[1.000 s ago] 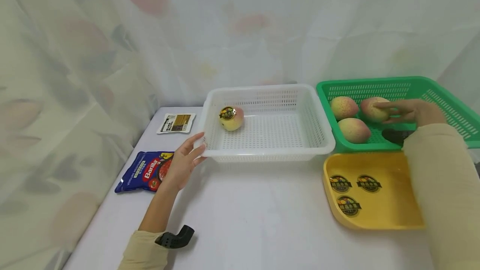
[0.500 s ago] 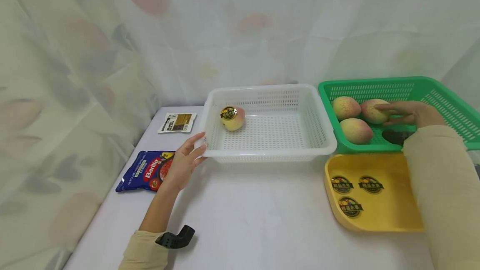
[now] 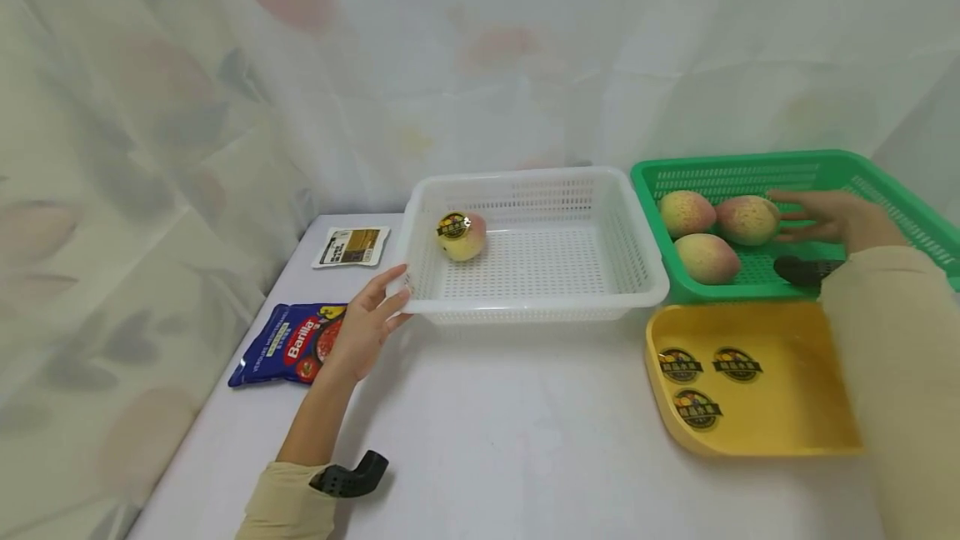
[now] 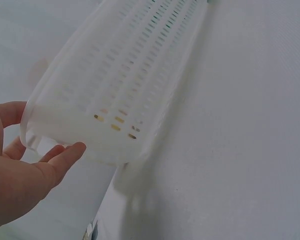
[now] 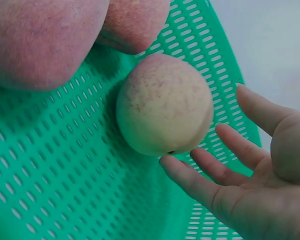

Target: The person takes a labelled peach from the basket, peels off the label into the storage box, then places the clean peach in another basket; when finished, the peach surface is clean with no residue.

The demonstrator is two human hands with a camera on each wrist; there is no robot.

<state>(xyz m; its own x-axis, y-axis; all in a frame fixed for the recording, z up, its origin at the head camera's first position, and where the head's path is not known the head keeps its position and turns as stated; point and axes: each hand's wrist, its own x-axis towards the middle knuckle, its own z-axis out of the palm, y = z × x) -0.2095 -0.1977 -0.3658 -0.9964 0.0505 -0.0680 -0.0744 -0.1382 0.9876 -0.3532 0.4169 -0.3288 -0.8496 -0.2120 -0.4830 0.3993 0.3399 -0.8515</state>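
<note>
- The yellow tray (image 3: 795, 407) sits nearest on the counter (image 3: 510, 432), just in front of the green basket (image 3: 885, 190).
- The left hand (image 3: 365, 325) rests with relaxed fingers against the white basket's (image 3: 637, 273) near-left corner, left of the green basket.
- Inside the green basket, the right hand (image 3: 840, 222), fingers spread wide, touches a peach (image 3: 746, 220) beside two others.
</note>
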